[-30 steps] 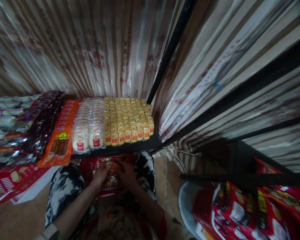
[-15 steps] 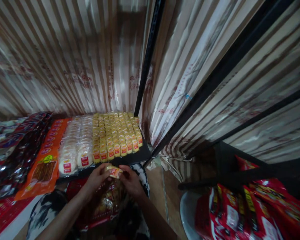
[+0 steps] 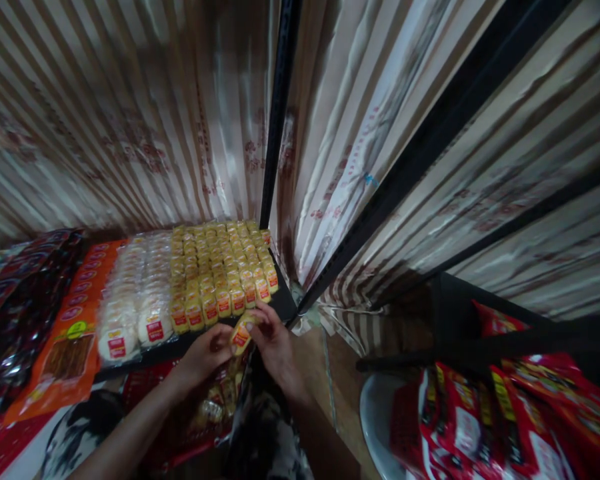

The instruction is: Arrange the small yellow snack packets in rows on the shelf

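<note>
Between my hands is a small yellow snack packet with a red label, tilted, in front of the shelf edge. My right hand pinches its upper right end between thumb and fingers. At its left side, the fingertips of my left hand are closed against the wrapper. Just beyond stand rows of matching yellow packets on the black shelf. Below my hands, partly hidden by my arms, a red bag holds more yellow packets.
White round packets, an orange bag and dark shiny packs line the shelf to the left. Black metal posts stand before a striped curtain. Red snack bags sit on a grey stool at right.
Both hands have risen slightly toward the yellow rows, and the packet has turned from nearly level to upright-tilted. The view has shifted a little to the right.
</note>
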`<act>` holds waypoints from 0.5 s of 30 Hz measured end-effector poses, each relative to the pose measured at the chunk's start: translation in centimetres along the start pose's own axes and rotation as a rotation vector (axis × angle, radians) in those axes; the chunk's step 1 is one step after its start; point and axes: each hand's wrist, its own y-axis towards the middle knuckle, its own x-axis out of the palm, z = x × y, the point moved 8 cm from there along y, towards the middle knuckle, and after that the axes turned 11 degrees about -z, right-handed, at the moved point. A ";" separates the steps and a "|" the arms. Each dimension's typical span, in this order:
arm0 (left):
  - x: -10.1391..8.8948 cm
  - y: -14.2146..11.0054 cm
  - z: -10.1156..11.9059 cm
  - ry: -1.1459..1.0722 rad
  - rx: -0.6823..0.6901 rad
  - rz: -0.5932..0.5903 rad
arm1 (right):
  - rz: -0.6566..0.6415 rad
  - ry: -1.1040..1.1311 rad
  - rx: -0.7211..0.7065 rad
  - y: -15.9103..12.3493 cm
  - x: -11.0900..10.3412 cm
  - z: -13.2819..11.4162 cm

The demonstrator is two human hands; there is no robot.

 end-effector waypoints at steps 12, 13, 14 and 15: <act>-0.6 4.2 4.0 0.167 0.098 0.043 | 0.030 -0.099 -0.099 2.4 -2.1 0.0; -1.0 4.6 4.4 0.172 0.085 0.072 | 0.082 -0.176 -0.107 2.8 -2.9 -0.2; -1.5 5.1 5.1 0.178 0.077 0.098 | 0.136 -0.257 -0.112 3.2 -3.6 -0.4; -1.9 5.7 5.9 0.180 0.078 0.119 | 0.180 -0.330 -0.109 3.8 -4.2 -0.5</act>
